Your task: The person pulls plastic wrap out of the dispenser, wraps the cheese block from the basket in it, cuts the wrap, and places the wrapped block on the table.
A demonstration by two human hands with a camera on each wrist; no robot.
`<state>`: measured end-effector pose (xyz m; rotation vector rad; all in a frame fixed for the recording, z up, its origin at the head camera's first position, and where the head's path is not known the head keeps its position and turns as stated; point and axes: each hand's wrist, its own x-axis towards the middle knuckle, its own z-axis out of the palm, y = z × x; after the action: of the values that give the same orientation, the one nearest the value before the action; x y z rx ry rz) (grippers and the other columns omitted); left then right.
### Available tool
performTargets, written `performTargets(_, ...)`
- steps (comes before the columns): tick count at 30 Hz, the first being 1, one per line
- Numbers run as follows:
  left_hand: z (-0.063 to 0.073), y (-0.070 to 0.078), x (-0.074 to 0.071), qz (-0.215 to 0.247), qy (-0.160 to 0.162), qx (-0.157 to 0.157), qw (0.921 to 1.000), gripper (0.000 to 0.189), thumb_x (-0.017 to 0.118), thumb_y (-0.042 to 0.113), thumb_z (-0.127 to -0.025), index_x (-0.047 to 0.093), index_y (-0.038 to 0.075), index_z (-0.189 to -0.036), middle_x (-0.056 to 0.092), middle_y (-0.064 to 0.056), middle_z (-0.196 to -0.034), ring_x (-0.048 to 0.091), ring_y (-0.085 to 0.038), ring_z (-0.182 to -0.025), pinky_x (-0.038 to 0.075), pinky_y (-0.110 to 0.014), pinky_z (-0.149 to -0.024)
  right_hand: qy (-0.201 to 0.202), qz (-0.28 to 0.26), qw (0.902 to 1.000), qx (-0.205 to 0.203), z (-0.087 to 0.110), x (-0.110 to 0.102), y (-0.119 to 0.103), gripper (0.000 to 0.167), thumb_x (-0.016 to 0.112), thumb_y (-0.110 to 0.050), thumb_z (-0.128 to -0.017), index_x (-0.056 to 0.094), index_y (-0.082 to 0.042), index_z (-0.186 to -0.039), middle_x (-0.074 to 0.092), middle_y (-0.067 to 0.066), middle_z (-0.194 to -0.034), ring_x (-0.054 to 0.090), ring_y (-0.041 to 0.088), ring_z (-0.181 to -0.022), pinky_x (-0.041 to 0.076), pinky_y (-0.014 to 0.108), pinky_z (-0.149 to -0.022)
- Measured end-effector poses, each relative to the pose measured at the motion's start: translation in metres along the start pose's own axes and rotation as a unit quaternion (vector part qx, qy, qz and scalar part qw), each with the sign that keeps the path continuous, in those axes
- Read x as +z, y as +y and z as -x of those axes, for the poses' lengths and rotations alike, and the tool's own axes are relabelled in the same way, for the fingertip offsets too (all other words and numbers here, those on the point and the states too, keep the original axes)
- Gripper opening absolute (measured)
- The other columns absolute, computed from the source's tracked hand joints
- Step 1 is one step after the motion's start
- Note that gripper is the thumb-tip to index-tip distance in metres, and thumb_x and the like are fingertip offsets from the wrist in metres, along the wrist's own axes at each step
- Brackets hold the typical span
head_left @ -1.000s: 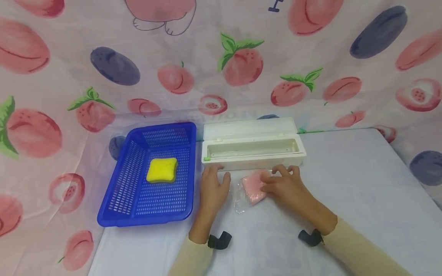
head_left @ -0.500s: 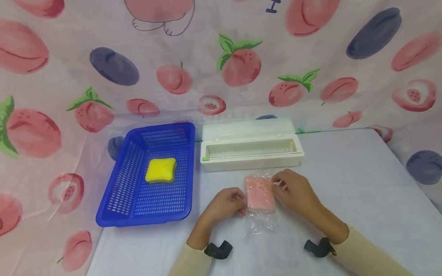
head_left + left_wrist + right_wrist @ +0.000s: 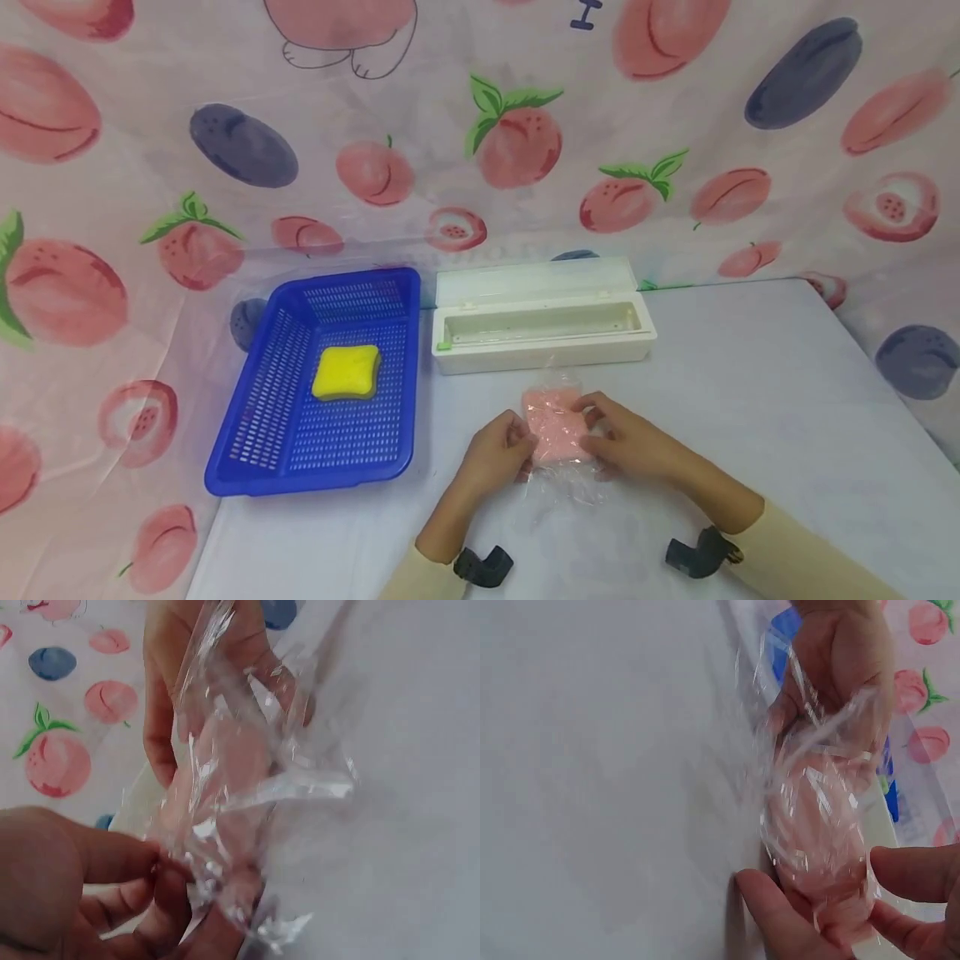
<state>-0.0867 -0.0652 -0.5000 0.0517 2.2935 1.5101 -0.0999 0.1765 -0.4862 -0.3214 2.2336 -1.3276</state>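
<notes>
A pink rectangular block (image 3: 553, 423), covered in crinkled clear plastic film (image 3: 570, 487), is between both hands in front of the white box. My left hand (image 3: 491, 454) grips its left side; in the left wrist view the thumb and finger of that hand (image 3: 112, 877) pinch at the film. On the other side my right hand (image 3: 637, 437) holds the block's right edge, thumb and fingers spread around it in the right wrist view (image 3: 919, 877). Loose film (image 3: 315, 784) sticks out past the near end of the block (image 3: 821, 817). The undersides of the fingers are partly hidden.
Behind the hands stands a long white box (image 3: 525, 360), its lid (image 3: 536, 283) raised and a small green piece (image 3: 444, 346) at its left front. To the left, a blue plastic basket (image 3: 311, 482) holds a yellow sponge (image 3: 347, 372). A fruit-print cloth (image 3: 420, 108) hangs behind.
Both hands came back from the white box toward the person. The pink block moved nearer and straightened, and the left hand went from beside the box to the block's left side.
</notes>
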Motion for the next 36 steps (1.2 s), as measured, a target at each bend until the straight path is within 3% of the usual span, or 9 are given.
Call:
performTargets(5,0.013,0.000,0.005,0.032,0.007,-0.019,0.9993,0.013,0.060,0.020,-0.101,0.055,0.009,-0.107,0.061,-0.006,-0.078,0.069,-0.015,-0.062,0.057,-0.028,-0.054,-0.005,-0.094,0.9944,0.048,0.010,0.005,0.000,0.068,0.072,-0.014,-0.093,0.038,-0.016,-0.152,0.039,0.026,-0.147,0.059,0.027,-0.097,0.062,0.040,-0.074)
performTargets(10,0.022,-0.005,0.010,0.166,-0.032,-0.066,0.9835,0.017,0.061,0.015,-0.101,0.050,0.004,-0.105,0.066,-0.013,-0.091,0.077,-0.023,-0.076,0.063,-0.035,-0.065,0.013,-0.092,0.9941,0.055,0.020,0.008,0.000,0.077,0.078,-0.015,-0.087,0.038,-0.018,-0.152,0.029,0.025,-0.158,0.066,0.029,-0.110,0.060,0.039,-0.086)
performTargets(14,0.028,-0.005,0.013,0.191,0.001,-0.058,0.9799,0.018,0.070,0.011,-0.093,0.058,0.001,-0.103,0.072,-0.012,-0.094,0.077,-0.021,-0.080,0.063,-0.031,-0.072,0.048,-0.067,0.9947,0.062,0.027,0.012,-0.004,0.061,0.080,-0.018,-0.085,0.050,-0.018,-0.138,0.024,0.022,-0.160,0.067,0.030,-0.117,0.059,0.041,-0.090)
performTargets(17,0.034,-0.002,0.014,0.170,0.035,-0.031,0.9844,0.022,0.075,0.013,-0.089,0.066,0.002,-0.106,0.067,-0.010,-0.115,0.076,-0.020,-0.087,0.060,-0.025,-0.075,0.083,-0.021,0.9954,0.044,0.030,0.012,-0.007,0.044,0.082,-0.026,-0.085,0.061,-0.021,-0.124,0.021,0.019,-0.162,0.068,0.030,-0.117,0.056,0.049,-0.097)
performTargets(21,0.043,0.001,0.011,0.145,0.013,0.019,0.9892,0.044,0.077,0.008,-0.085,0.064,0.005,-0.128,0.053,-0.010,-0.142,0.072,-0.022,-0.108,0.058,-0.022,-0.086,0.097,0.035,0.9947,0.000,0.034,0.009,-0.008,0.050,0.091,-0.036,-0.075,0.070,-0.027,-0.119,0.011,0.010,-0.169,0.062,0.035,-0.127,0.056,0.049,-0.099)
performTargets(25,0.045,0.002,0.009,0.079,-0.021,0.093,0.9923,0.062,0.077,-0.006,-0.079,0.059,0.001,-0.138,0.051,-0.006,-0.150,0.070,-0.018,-0.115,0.056,-0.020,-0.090,0.072,0.077,0.9936,-0.040,0.036,0.009,-0.011,0.059,0.096,-0.020,-0.066,0.072,-0.025,-0.120,0.006,0.002,-0.173,0.061,0.038,-0.127,0.062,0.027,-0.080)
performTargets(27,0.044,0.002,0.010,0.011,-0.007,0.151,0.9885,0.054,0.077,-0.010,-0.078,0.067,0.000,-0.130,0.053,-0.005,-0.149,0.071,-0.015,-0.112,0.056,-0.016,-0.088,0.073,0.139,0.9834,-0.090,0.036,0.011,-0.012,0.049,0.092,-0.009,-0.069,0.076,-0.021,-0.114,0.024,0.006,-0.169,0.064,0.035,-0.124,0.062,0.027,-0.080)
performTargets(32,0.038,0.000,0.011,-0.177,0.060,0.302,0.9347,0.013,0.081,0.001,-0.084,0.081,0.006,-0.095,0.072,0.000,-0.113,0.070,-0.009,-0.099,0.054,-0.011,-0.084,0.128,0.300,0.9189,-0.221,0.033,0.017,-0.012,0.026,0.083,0.000,-0.076,0.080,-0.021,-0.091,0.071,0.003,-0.127,0.066,0.022,-0.112,0.059,0.038,-0.088)
performTargets(36,0.035,0.000,0.010,-0.275,0.050,0.353,0.8930,0.002,0.081,0.015,-0.087,0.081,0.017,-0.089,0.074,0.009,-0.094,0.064,-0.007,-0.093,0.050,-0.014,-0.086,0.120,0.315,0.9056,-0.257,0.030,0.018,-0.012,0.022,0.082,-0.007,-0.081,0.078,-0.026,-0.093,0.074,-0.014,-0.104,0.059,0.010,-0.101,0.054,0.033,-0.085)
